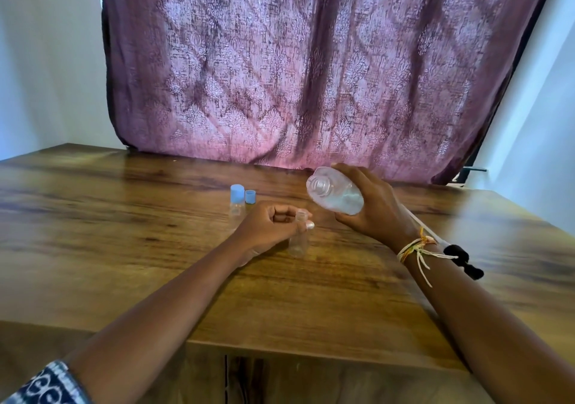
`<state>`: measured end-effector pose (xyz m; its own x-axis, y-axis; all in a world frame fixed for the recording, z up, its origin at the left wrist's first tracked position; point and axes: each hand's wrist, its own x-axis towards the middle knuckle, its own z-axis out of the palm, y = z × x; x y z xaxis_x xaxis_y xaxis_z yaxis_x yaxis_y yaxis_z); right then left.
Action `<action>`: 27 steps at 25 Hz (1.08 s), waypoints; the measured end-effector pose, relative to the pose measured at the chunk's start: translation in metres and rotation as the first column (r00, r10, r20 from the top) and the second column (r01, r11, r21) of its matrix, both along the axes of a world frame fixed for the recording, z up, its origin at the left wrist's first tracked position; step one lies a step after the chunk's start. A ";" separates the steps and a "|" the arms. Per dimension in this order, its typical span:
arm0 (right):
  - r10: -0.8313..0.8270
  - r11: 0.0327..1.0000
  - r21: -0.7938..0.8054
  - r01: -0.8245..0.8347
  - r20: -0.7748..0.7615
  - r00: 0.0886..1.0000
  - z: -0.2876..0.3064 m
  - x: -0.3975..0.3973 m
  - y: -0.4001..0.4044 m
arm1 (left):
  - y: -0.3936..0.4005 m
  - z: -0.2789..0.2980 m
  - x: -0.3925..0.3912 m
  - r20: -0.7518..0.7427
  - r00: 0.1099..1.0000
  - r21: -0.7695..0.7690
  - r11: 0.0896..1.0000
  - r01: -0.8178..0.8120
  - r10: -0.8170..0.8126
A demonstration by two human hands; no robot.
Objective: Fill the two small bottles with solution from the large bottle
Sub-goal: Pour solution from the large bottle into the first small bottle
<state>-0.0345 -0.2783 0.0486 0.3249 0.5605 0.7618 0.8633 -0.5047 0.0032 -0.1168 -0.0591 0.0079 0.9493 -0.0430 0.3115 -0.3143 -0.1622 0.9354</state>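
Note:
My right hand (376, 207) grips the large clear bottle (334, 192), tilted on its side with its uncapped threaded mouth pointing left, liquid inside. Just below and left of that mouth stands a small clear bottle (298, 242), uncapped and upright on the wooden table (124, 248). My left hand (270, 226) pinches its neck between thumb and fingers. The second small bottle (236, 204) stands farther back with a blue cap on it. A loose blue cap (250, 196) sits right beside it.
A purple patterned curtain (295, 67) hangs behind the table's far edge. A black object with a white cord (460, 260) lies on the table behind my right wrist. White walls flank both sides.

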 end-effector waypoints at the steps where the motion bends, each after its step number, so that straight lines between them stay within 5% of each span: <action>1: -0.004 1.000 -0.019 0.004 0.006 1.000 0.001 -0.001 0.000 | 0.000 0.001 -0.001 -0.003 1.000 -0.009 1.000 0.004 -0.004; 27: -0.080 0.985 -0.132 0.110 0.212 0.974 0.004 -0.007 0.002 | -0.002 0.008 -0.009 -0.053 0.999 -0.056 0.998 -0.003 0.000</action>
